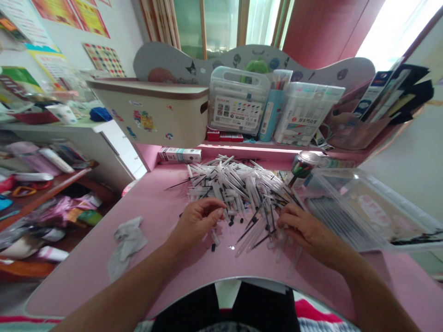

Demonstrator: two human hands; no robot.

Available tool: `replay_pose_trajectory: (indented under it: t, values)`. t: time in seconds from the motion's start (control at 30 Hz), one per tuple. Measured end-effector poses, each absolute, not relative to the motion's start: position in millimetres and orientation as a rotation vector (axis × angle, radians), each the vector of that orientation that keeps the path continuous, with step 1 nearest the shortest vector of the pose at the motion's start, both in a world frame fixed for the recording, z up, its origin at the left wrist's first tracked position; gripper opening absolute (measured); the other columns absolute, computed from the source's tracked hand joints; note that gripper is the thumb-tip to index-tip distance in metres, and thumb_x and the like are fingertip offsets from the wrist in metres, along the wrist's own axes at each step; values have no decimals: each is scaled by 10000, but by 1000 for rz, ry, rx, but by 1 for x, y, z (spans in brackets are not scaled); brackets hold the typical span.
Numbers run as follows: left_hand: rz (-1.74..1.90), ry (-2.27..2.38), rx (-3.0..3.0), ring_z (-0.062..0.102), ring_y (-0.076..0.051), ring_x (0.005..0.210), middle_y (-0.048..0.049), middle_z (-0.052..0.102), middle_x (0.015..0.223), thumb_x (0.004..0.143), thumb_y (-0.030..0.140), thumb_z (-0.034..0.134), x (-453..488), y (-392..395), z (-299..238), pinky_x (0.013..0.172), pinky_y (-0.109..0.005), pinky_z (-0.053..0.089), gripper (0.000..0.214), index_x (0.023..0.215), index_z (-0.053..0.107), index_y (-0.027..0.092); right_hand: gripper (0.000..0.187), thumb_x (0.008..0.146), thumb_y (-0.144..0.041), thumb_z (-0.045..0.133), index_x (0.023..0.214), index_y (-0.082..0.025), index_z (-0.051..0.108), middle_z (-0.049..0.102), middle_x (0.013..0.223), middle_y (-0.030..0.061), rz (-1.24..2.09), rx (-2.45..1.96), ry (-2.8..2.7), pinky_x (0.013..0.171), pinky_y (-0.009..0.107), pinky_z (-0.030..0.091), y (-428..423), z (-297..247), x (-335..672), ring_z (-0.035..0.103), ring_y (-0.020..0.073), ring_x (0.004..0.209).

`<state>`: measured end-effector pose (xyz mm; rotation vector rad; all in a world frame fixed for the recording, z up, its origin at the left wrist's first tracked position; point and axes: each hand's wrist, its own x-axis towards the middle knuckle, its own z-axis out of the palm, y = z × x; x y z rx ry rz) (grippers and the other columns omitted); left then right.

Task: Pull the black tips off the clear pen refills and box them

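Note:
A heap of pen parts [235, 177], white translucent barrels mixed with thin dark refills, covers the middle of the pink desk [155, 198]. My left hand [200, 219] is at the heap's near left edge, thumb and forefinger pinched together; what lies between them is too small to make out. Small black pen caps [213, 247] are scattered beside it. On the right edge of the heap, my right hand [306, 228] has its fingers curled down among the barrels, and its fingertips are partly hidden. Several loose barrels and refills [256, 235] lie between both hands.
A transparent plastic box [367, 249] holding grey refills stands to the right, near a drink can [304, 166]. A crumpled white cloth [128, 244] lies at left. Behind, the shelf carries a beige bin [155, 110], marker cases [238, 103] and a pen holder [360, 131].

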<state>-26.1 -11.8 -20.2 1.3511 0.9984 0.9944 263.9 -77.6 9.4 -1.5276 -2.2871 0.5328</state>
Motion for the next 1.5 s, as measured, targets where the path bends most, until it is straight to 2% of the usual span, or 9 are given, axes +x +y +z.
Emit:
replay_pose_trajectory:
  t: [0.2,0.37,0.5,0.63,0.77,0.93,1.07,1.3,1.5]
  values:
    - [956,973,1483,631,-154,662,-39,690,752,803,335,706,-27,-13,-16,599,-242,502,207,907,722,157,51,915,-241,543,919,-227,593,616,898,53,465,-1342,-1926,714,289,493,-79,29,265,596,184,810]
    - [929,928,1719,575,-128,608,-22,650,707,829,302,671,-27,-15,-11,578,-230,454,167,900,724,160,112,891,-295,632,959,-217,587,592,826,13,863,-1192,-1668,624,242,478,-70,48,246,570,133,696]
    - [807,852,1768,511,-105,534,-1,627,681,841,292,659,-27,-19,-8,536,-226,414,250,1050,711,168,141,857,-296,659,888,-210,551,585,783,-7,1152,-1047,-1587,654,248,476,-55,46,202,570,126,707]
    - [742,743,1713,530,-102,571,-14,679,786,812,262,696,-25,-21,-9,549,-223,402,311,1111,679,177,122,879,-286,615,896,-213,519,589,773,-17,1273,-957,-1555,681,264,490,-44,32,169,586,126,705]
    - [809,765,1525,583,-121,656,-15,671,762,804,263,712,-24,-18,-12,599,-217,446,214,988,681,159,102,891,-191,555,993,-198,546,614,880,14,936,-1123,-1821,744,279,477,-36,24,178,591,143,796]
    - [960,763,1182,551,-88,507,-19,681,739,799,420,733,-24,-13,-8,495,-200,451,301,890,627,153,193,892,-98,502,885,-167,682,605,912,74,231,-1564,-2396,800,310,417,-24,14,209,560,205,910]
    - [1031,737,1054,609,-105,542,-42,695,792,763,459,767,-23,-12,-7,526,-221,508,351,803,634,135,262,903,-102,498,963,-196,735,622,939,83,148,-1695,-2582,762,287,393,-20,1,214,578,214,911]
    - [1096,763,962,588,-102,517,15,631,602,725,434,813,-23,-8,-10,495,-191,495,346,818,642,147,229,908,-129,518,883,-208,732,631,918,76,80,-1669,-2595,711,284,378,-17,-13,211,575,205,834]
    - [1126,790,850,657,-116,567,-23,697,658,724,305,820,-24,-3,-10,542,-182,543,283,848,624,142,164,902,-107,548,864,-167,696,621,948,84,-90,-1343,-2388,820,330,415,-21,-2,208,543,224,906]
